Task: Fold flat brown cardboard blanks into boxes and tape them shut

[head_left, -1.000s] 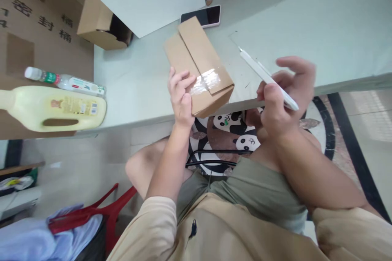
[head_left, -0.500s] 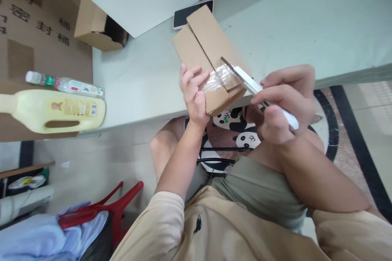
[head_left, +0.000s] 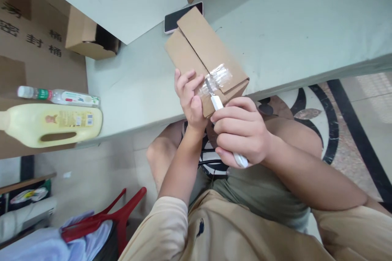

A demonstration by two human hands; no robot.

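Note:
A small cardboard box (head_left: 211, 45) is tilted over the table's front edge, its flap seam facing up. Clear tape (head_left: 222, 74) crosses the seam near the end closest to me. My left hand (head_left: 191, 98) grips the box by its left side, fingers lying over the top by the tape. In my right hand (head_left: 241, 130) is a white-handled utility knife (head_left: 217, 102), wrapped by the fingers. Its blade points away from me and meets the tape at the seam. How deep the tip goes I cannot tell.
A phone (head_left: 171, 20) lies behind the box on the pale table (head_left: 290, 28). To the left are a yellow jug (head_left: 27, 126), a plastic bottle (head_left: 58, 97), an open carton (head_left: 81, 36) and a large box (head_left: 39, 73). A red chair (head_left: 122, 216) stands at lower left.
My right hand has moved left and toward me, turning the knife from slanting above the box to having its blade at the taped seam. My left hand still holds the box.

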